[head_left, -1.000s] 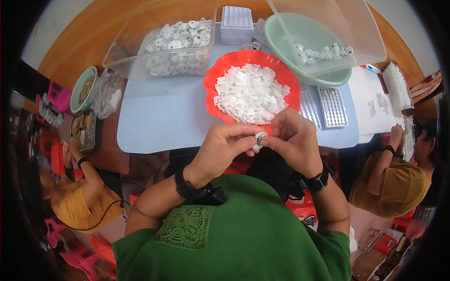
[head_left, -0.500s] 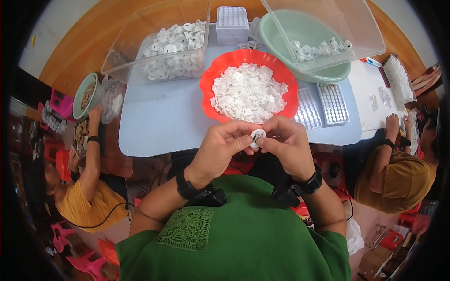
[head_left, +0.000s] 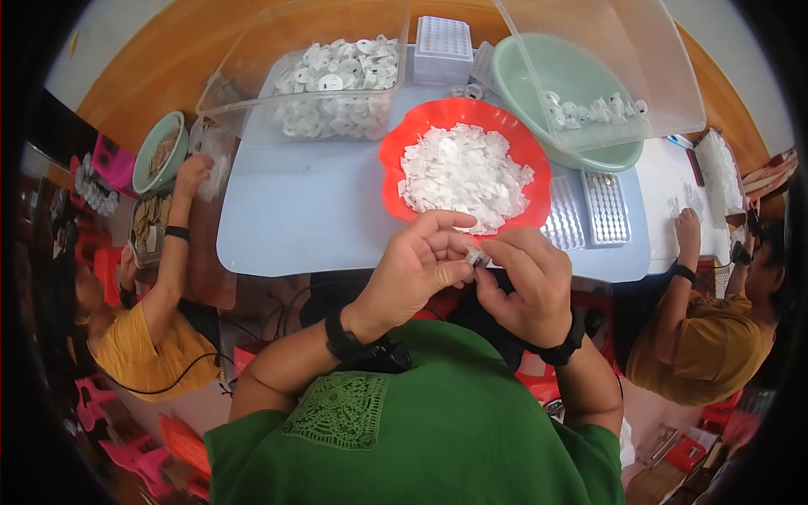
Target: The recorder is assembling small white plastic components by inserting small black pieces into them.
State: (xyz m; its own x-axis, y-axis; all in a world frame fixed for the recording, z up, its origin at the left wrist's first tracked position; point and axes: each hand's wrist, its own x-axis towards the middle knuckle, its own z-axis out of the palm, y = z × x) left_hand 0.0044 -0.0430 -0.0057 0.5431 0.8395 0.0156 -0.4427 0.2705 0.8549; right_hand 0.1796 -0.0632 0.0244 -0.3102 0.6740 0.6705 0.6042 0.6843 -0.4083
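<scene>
Between the thumb and fingers of my left hand (head_left: 421,265) is a small white plastic part (head_left: 476,256) with a dark spot, tilted and partly covered. My right hand (head_left: 530,282) meets it from the other side, its index finger touching the part and its thumb lower down; whether it grips the part itself is hard to see. Just beyond my fingers stands a red scalloped bowl (head_left: 393,181), heaped with small flat white plastic pieces (head_left: 463,172).
At the far left, a clear bin (head_left: 215,103) holds round white parts. A pale green basin (head_left: 513,71) with a few white parts sits at the far right under a tilted clear bin. White trays (head_left: 608,210) lie nearby. Co-workers (head_left: 156,353) (head_left: 703,345) sit on both sides.
The white part has been turned from face-up to tilted between my fingers. My hands have shifted slightly right and down, and my right thumb has come away from the part's face.
</scene>
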